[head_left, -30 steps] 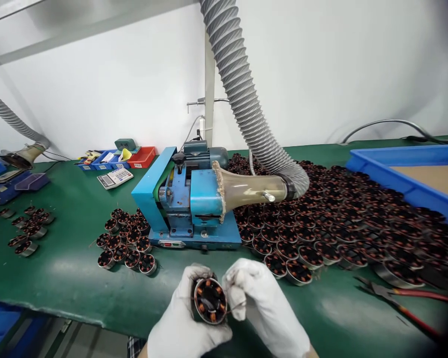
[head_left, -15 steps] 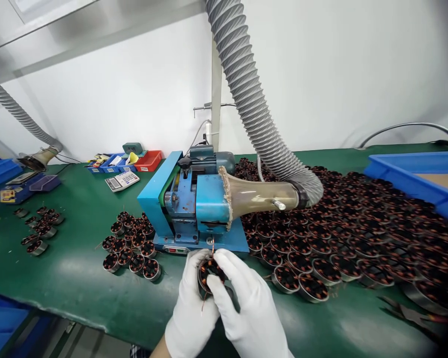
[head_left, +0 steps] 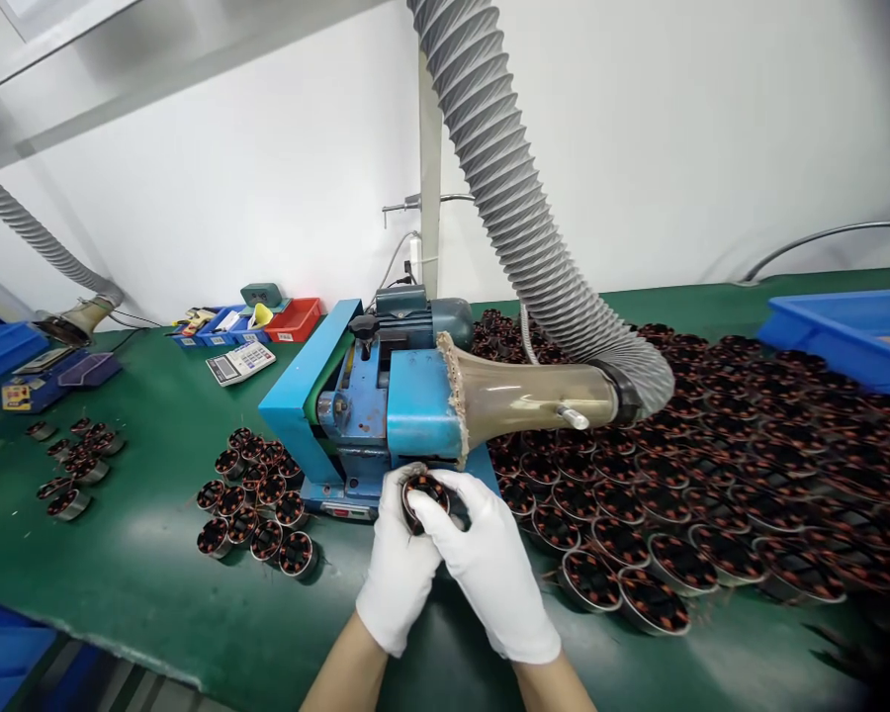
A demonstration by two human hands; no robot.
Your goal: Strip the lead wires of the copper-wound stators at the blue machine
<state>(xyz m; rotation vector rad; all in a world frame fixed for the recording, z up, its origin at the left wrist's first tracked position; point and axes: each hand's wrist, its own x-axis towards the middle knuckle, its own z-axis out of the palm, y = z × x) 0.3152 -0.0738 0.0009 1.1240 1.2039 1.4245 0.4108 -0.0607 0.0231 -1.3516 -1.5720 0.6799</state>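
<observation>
Both of my hands wear white gloves and hold one motor stator, a round metal ring with a black core and copper windings. My left hand is wrapped round its left side. My right hand grips it from the right, thumb across its face. The stator is close against the front of a blue belt-driven machine, under its hood; the stator's far edge and any wire there are hidden. A clear funnel joins the hood to a grey ribbed hose.
Many stators crowd the right side. A smaller group of stators stands left of the machine, another cluster farther left. A calculator, red bin, blue tray and dark, blurred pliers are on the table.
Both hands have moved forward with the stator, up to the front of the machine. The copper wire that stuck out above the stator is now out of sight. The view has shifted slightly.
</observation>
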